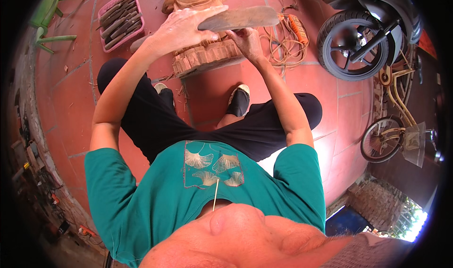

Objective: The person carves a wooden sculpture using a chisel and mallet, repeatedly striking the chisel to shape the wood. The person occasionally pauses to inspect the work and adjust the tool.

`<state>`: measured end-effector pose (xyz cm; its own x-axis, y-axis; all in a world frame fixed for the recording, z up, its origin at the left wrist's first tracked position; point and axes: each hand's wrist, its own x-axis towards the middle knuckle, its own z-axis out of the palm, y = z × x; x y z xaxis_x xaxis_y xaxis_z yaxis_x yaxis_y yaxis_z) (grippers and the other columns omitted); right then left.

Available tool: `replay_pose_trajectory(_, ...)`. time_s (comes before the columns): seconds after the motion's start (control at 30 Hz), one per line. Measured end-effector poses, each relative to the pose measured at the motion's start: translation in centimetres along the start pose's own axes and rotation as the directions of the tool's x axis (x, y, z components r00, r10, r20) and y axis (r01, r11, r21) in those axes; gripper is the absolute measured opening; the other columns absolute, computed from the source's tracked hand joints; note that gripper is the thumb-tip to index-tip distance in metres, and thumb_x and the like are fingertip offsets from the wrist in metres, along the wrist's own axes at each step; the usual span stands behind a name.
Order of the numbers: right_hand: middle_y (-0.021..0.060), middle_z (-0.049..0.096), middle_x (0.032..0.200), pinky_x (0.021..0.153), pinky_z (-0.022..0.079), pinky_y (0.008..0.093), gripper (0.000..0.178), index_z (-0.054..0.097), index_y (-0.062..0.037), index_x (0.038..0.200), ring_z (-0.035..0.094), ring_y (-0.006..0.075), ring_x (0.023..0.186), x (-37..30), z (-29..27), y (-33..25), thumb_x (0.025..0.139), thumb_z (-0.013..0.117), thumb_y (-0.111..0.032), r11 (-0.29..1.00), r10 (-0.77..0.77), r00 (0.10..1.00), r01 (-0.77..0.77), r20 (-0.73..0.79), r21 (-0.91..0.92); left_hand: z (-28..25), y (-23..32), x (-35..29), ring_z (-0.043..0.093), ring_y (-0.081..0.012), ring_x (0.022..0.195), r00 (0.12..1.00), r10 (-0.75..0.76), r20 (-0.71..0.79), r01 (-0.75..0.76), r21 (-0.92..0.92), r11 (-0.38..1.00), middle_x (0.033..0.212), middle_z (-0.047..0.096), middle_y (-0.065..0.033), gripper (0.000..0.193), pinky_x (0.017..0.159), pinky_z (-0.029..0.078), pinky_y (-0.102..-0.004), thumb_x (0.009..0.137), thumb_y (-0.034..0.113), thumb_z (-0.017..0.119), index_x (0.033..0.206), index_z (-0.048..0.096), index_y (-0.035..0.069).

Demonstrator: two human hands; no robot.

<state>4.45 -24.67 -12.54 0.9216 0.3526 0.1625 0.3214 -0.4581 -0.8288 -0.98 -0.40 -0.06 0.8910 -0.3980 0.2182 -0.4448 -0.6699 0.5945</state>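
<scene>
The person's left hand [181,27] pinches one end of a flat bar [247,18], the thumb along the lower edge and the fingers reaching over the upper one. The right hand [248,42] is just beside the bar's lower edge, its fingers curled; whether they press on the bar or close on something beneath it cannot be told, since the bar hides the tips.

The bar reaches out to the right from the left hand, above the near end of a wooden carving [202,60]. Its grey-brown face looks smooth and worn, with a rounded far end. It is probably stiff and hard, wood or stone, and will not bend in the hand. Its length puts much of the weight out past the left hand, so a hold at one end likely lets the other dip; a second hold near the middle would steady it. The long edges seem the best place to grip, as the broad faces may be slippery.

The carving, bulky and ridged, lies on the red tiled floor [212,98] beyond the feet; it looks heavy and rigid, and its raised folds could chip. To the left sits a pink basket [142,23] of slim tools [120,21]; to the right, an orange power strip [298,29] lies beside coiled cord [279,58].
</scene>
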Motion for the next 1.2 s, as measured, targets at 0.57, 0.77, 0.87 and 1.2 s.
replay_pose_trajectory(0.57, 0.0067, 0.069, 0.094, 0.071, 0.054, 0.0325, 0.026, 0.060, -0.0057, 0.109, 0.066, 0.0164, 0.079, 1.5, -0.7, 2.5, 0.090, 0.076, -0.010, 0.973, -0.012, 1.000, 0.014, -0.008, 0.230, -0.7, -1.0, 0.2, 0.068, -0.0355, 0.111, 0.998, -0.049, -0.039, 0.048, -0.024, 0.999, 0.128, 0.069, -0.0141, 0.076, 0.098, 0.051, -0.0433, 0.082, 0.036, 0.079, 0.151, 0.048, 0.029)
replay_pose_trajectory(0.77, 0.0132, 0.071, 0.092, 0.073, 0.054, 0.0404, 0.026, 0.061, -0.0052, 0.106, 0.069, 0.0292, 0.081, 2.1, -0.2, 0.6, 0.089, 0.077, -0.017, 0.996, -0.079, 0.996, 0.080, 0.039, -0.030, -1.0, -0.9, -0.1, 0.070, -0.0339, 0.104, 0.997, -0.081, -0.010, 0.080, -0.031, 0.996, 0.123, 0.071, -0.0147, 0.076, 0.093, 0.052, -0.0418, 0.082, 0.035, 0.079, 0.151, 0.048, 0.029)
replay_pose_trajectory(0.87, 0.0133, 0.071, 0.091, 0.074, 0.054, 0.0415, 0.024, 0.062, -0.0056, 0.105, 0.068, 0.0308, 0.081, 2.3, -0.2, 0.8, 0.090, 0.075, -0.018, 0.994, -0.093, 0.993, 0.097, 0.070, -0.051, -0.8, -1.0, 0.0, 0.071, -0.0345, 0.102, 0.998, -0.069, -0.014, 0.068, -0.036, 0.997, 0.123, 0.071, -0.0144, 0.077, 0.093, 0.053, -0.0413, 0.081, 0.036, 0.079, 0.151, 0.048, 0.029)
replay_pose_trajectory(1.2, 0.0092, 0.070, 0.094, 0.076, 0.053, 0.0374, 0.022, 0.062, -0.0065, 0.109, 0.066, 0.0237, 0.080, 2.2, 0.0, -0.5, 0.091, 0.072, -0.014, 0.997, -0.070, 0.983, 0.074, 0.168, -0.019, -1.0, -1.0, 0.3, 0.065, -0.0339, 0.118, 0.995, -0.094, -0.039, 0.087, -0.138, 0.987, 0.132, 0.066, -0.0136, 0.073, 0.104, 0.048, -0.0444, 0.083, 0.035, 0.079, 0.149, 0.050, 0.025)
